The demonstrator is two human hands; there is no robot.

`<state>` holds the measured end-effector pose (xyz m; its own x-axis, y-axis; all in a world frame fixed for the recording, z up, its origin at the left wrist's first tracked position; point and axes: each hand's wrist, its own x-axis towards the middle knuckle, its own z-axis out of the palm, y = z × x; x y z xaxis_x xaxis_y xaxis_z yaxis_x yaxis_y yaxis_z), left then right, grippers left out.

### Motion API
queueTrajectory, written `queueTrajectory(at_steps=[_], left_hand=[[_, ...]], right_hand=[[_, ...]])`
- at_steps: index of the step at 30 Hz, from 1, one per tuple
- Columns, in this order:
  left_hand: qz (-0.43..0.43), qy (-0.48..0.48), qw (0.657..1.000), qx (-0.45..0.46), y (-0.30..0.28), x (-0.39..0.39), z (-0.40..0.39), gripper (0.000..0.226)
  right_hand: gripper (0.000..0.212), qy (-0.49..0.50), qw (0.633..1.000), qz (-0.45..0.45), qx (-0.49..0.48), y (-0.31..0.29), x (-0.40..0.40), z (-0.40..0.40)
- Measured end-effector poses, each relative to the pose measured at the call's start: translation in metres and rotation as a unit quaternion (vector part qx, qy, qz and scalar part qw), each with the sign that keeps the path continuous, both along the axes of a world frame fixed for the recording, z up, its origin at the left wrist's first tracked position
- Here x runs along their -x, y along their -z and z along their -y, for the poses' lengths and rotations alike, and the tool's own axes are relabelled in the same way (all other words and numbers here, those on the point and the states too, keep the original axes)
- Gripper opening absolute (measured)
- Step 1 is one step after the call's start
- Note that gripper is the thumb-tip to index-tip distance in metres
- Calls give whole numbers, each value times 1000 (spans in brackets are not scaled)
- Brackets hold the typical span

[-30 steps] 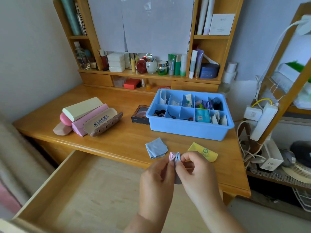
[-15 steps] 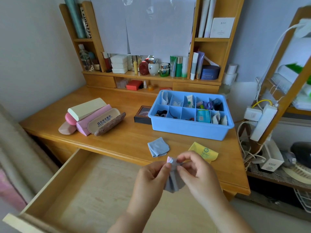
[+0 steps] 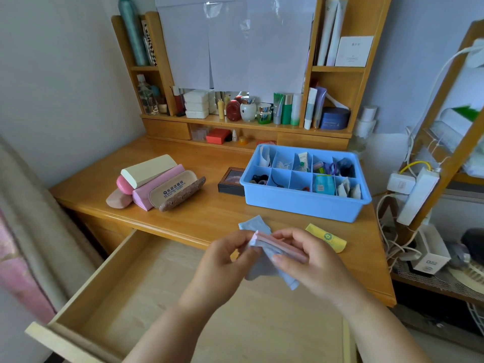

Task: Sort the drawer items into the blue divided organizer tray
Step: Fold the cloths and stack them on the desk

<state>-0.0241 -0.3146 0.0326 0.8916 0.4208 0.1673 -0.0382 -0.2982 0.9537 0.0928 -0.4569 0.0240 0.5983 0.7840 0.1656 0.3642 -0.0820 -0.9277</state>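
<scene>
Head view: both hands, left hand (image 3: 227, 254) and right hand (image 3: 301, 260), now pinch the small cloth (image 3: 264, 265) spread wider over the drawer (image 3: 136, 292), short of the tray (image 3: 303, 203); folding likely continues.

A single head-worn, wide-angle view looks forward and down from above the open drawer (image 3: 162, 292); the two hands (image 3: 264, 260) sit closest, low in the centre; beyond them lies the bench (image 3: 209, 213) with the blue divided organizer tray (image 3: 301, 203); the shelf unit (image 3: 337, 82) rises farthest, against the wall.
</scene>
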Motion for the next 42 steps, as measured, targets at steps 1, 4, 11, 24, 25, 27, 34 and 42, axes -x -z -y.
queueTrajectory(at_steps=[1, 4, 11, 24, 25, 27, 34, 42], left_hand=[[0, 14, 999, 42, -1, 2, -2, 22], [3, 6, 994, 108, 0, 6, -5, 29], [-42, 27, 977, 209, 5, 7, -1, 33], [-3, -206, 977, -47, 39, 14, 7, 21], [-13, -201, 978, -56, 40, 15, 9, 20], [-41, -192, 979, -61, 41, 13, 12, 16], [-79, -197, 977, 8, 39, 4, 8, 10], [-114, 26, 975, 189, 14, 11, -14, 26]], right_hand=[[29, -20, 999, -39, 6, -2, -3, 2], [18, -46, 994, -103, 1, -3, -6, 9], [26, 89, 964, -245, -57, 0, 6, -1], [21, 153, 885, -435, -72, 22, 18, -15], [20, 156, 884, -434, -82, 22, 19, -16], [24, 152, 885, -430, -96, 21, 20, -18], [28, 113, 879, -447, -120, 23, 21, -16], [25, 111, 873, -458, -121, 26, 12, -12]])
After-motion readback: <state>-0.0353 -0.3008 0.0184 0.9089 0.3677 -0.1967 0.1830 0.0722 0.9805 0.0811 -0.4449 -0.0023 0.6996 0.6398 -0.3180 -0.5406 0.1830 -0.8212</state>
